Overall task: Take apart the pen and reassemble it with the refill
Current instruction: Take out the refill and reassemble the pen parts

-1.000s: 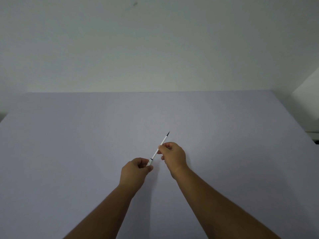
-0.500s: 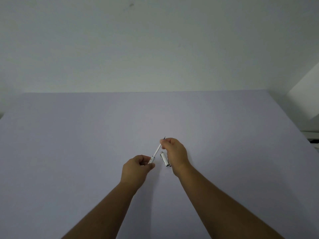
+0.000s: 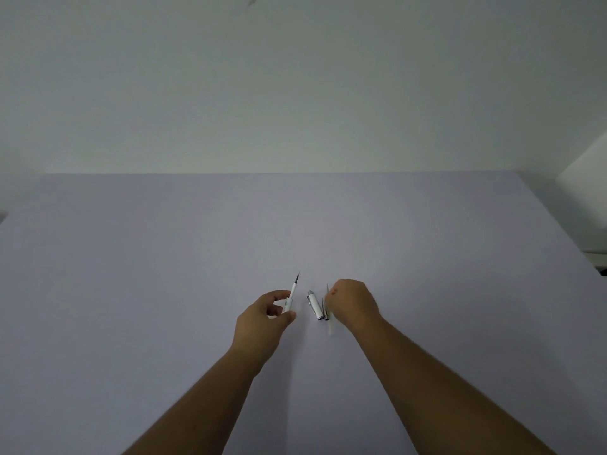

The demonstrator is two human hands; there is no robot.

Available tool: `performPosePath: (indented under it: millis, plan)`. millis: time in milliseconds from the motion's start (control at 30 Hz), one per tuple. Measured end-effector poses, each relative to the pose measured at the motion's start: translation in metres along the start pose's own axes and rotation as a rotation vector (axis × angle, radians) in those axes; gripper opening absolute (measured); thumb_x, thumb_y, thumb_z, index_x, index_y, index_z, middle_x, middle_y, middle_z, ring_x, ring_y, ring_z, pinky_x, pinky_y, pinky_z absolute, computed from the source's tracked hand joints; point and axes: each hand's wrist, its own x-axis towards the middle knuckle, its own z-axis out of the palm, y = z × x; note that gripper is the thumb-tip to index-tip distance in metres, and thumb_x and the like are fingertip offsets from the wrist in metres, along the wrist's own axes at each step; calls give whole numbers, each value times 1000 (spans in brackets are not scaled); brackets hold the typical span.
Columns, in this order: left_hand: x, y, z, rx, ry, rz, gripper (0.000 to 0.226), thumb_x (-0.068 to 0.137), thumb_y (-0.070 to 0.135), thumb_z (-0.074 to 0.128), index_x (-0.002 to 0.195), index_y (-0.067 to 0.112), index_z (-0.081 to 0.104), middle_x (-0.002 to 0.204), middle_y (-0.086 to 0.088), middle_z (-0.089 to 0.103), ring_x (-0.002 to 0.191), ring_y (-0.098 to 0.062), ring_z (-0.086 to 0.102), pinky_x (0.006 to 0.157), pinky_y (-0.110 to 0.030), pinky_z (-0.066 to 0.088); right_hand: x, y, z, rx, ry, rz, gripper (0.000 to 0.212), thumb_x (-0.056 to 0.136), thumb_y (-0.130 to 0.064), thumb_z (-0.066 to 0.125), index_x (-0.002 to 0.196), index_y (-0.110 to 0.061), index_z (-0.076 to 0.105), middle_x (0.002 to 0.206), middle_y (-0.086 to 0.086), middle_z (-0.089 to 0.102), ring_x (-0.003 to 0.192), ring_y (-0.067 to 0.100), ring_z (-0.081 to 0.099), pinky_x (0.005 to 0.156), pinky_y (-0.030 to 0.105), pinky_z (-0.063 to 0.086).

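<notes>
Nearest the camera, two bare forearms reach forward over the plain pale lilac tabletop [image 3: 164, 274]. The left hand [image 3: 262, 318] pinches the lower end of a slim white pen section with a dark pointed tip [image 3: 292, 296] between thumb and forefinger, the tip angled up and away beyond the fingertips. Just right of those fingers, between the two hands, a short white and silver pen barrel piece with a metal clip [image 3: 316, 305] lies on the table, touching neither hand as far as can be seen. The right hand [image 3: 353, 305] is curled loosely around a thin, blurred, pale stick that is probably the refill [image 3: 329, 315]; its ends show above and below the knuckles, but the grip itself is hidden. The step in hand looks like bringing refill and pen section together, so it would help to hold the section steady, line both up along one axis, and slide gently without bending. No brand, label or writing is readable anywhere.
</notes>
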Motion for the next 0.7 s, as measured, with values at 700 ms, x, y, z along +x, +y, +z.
performPosePath:
  millis: [700]
  plan:
    - [-1,-4,-3,30,-29,4,26,81,27,68,84,52,62,78,8,64,74,-10,58,69,-35,54,3,-8,11,372,148,31,18,84,-29,57,83,-12,64,74,-1,63,72,19,58,60,25,41]
